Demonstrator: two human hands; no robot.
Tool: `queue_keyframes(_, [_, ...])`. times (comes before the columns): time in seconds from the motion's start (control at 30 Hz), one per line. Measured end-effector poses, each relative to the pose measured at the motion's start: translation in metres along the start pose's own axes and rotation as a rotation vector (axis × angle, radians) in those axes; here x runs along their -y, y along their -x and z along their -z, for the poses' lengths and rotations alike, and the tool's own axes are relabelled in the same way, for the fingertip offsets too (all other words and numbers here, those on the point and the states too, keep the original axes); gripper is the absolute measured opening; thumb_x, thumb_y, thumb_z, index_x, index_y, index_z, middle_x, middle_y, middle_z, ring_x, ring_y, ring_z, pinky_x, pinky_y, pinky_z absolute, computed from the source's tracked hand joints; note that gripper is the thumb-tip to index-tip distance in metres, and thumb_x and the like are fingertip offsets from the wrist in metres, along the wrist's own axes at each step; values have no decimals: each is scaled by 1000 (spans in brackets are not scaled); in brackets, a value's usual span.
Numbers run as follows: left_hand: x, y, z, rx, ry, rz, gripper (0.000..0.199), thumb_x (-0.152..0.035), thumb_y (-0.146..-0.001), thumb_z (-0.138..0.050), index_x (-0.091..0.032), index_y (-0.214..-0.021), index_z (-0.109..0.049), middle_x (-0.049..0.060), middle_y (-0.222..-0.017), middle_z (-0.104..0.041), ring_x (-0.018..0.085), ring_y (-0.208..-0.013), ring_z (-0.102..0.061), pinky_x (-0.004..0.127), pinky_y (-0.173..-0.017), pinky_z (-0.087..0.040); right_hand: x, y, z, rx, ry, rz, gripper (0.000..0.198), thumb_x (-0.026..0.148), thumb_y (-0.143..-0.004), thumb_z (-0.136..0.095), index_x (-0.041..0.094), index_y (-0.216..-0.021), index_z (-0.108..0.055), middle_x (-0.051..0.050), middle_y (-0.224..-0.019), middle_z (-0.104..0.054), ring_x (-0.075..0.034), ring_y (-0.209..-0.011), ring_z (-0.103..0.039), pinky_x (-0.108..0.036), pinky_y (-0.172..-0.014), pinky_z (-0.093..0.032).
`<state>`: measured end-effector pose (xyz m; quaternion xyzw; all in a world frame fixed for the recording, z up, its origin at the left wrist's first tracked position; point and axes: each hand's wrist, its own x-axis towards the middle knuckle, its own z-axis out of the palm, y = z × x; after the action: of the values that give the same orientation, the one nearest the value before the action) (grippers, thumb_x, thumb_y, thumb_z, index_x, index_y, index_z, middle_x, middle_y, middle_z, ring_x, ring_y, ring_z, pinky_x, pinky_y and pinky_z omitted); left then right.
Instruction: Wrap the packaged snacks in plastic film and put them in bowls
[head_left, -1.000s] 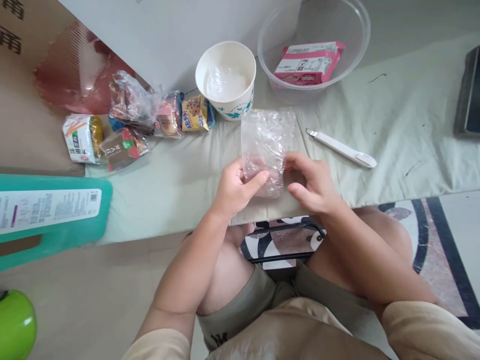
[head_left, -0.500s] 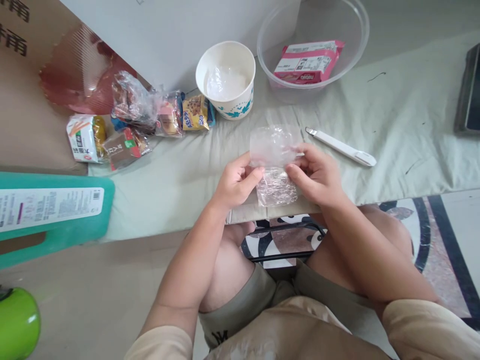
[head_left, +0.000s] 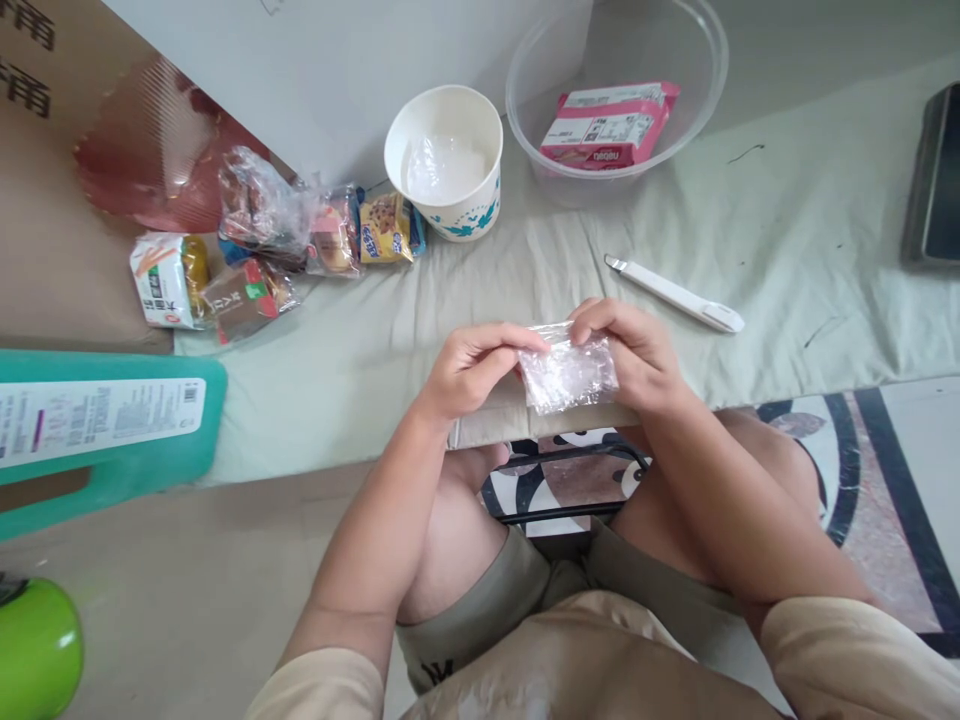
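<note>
Pinching clear plastic wrapper [head_left: 570, 382] near its upper edge; left hand [head_left: 471, 368], right hand [head_left: 639, 352] both closed on it; best keep edges even, creases flat.

Two hands [head_left: 471, 372], one plastic wrapper [head_left: 570, 378], one cutter [head_left: 675, 294], perhaps six packets [head_left: 386, 228]
</note>
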<state>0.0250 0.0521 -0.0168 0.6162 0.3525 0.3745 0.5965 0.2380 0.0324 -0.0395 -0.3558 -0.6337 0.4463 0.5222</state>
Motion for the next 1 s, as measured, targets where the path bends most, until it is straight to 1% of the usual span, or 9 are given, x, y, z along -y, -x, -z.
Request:
queue_keyframes(0.13, [3,-2,0,-17,-90,-78,23,-34,-92,-61,-21,-89,-80,5,-85,-74,15,-71,-63,29,-65,-50,0,1,1,-11,3,8,31,40,-103,-45,23,-87,-67,-4,-88,-67,-19,-81,-61,-36,-76,-45])
queue_keyframes(0.23, [8,-4,-4,-81,-159,-95,14,-33,-86,-69,-21,-92,-73,1,-80,-67,10,-62,-54,24,-55,-42,3,1,-3,-11,52,-68,25,49,-99,-58,26,-104,-63,-1,-86,-63,-16,-70,-57,-33,-67,-44])
queue_keyframes(0.33, [11,-5,-9,-123,-130,-78,26,-22,-81,-69,-23,-107,-65,-2,-83,-64,8,-63,-56,20,-55,-44,7,-1,-8,-17,81,-250,50,42,-86,-77,28,-127,-53,4,-79,-59,-13,-61,-54,-29,-58,-43])
queue_keyframes(0.43, [9,-7,-9,-157,-22,-83,42,-21,-78,-71,-24,-118,-58,-1,-94,-68,9,-73,-65,20,-65,-52,15,-4,-10,45,162,-328,35,43,-81,-80,24,-104,-61,5,-70,-58,-13,-57,-52,-27,-52,-39])
queue_keyframes(0.57, [1,-11,6,-304,193,-95,43,-29,-75,-76,-25,-113,-57,0,-100,-70,11,-80,-70,24,-74,-57,41,-28,-8,-61,297,-201,21,26,-81,-72,23,-74,-52,5,-63,-51,-10,-55,-44,-26,-51,-33])
queue_keyframes(0.7, [-10,-16,28,-576,370,-19,26,-32,-72,-73,-23,-90,-57,-4,-77,-61,8,-64,-61,22,-61,-51,81,-100,-18,-219,647,71,32,-1,-69,-63,22,-69,-41,6,-66,-44,-7,-61,-35,-25,-58,-30])
queue_keyframes(0.83, [-17,-21,41,-736,452,21,21,-31,-65,-68,-23,-78,-54,-6,-60,-51,7,-54,-48,21,-52,-42,89,-192,-47,151,1107,-123,26,-5,-76,-62,17,-71,-50,7,-69,-41,-4,-73,-48,-22,-63,-22])
queue_keyframes(0.93, [-20,-22,45,-754,477,32,18,-31,-65,-66,-22,-75,-54,-6,-57,-49,7,-53,-45,21,-51,-39,64,-242,-66,380,1103,-256,19,-10,-68,-67,9,-63,-63,11,-54,-36,0,-72,-59,-16,-59,-13])
queue_keyframes(1.0, [-21,-21,48,-752,495,37,16,-31,-65,-66,-22,-73,-54,-6,-57,-48,7,-52,-45,21,-51,-39,40,-265,-70,455,1035,-293,22,-4,-72,-66,4,-52,-62,14,-44,-33,7,-49,-49,-13,-54,-7])
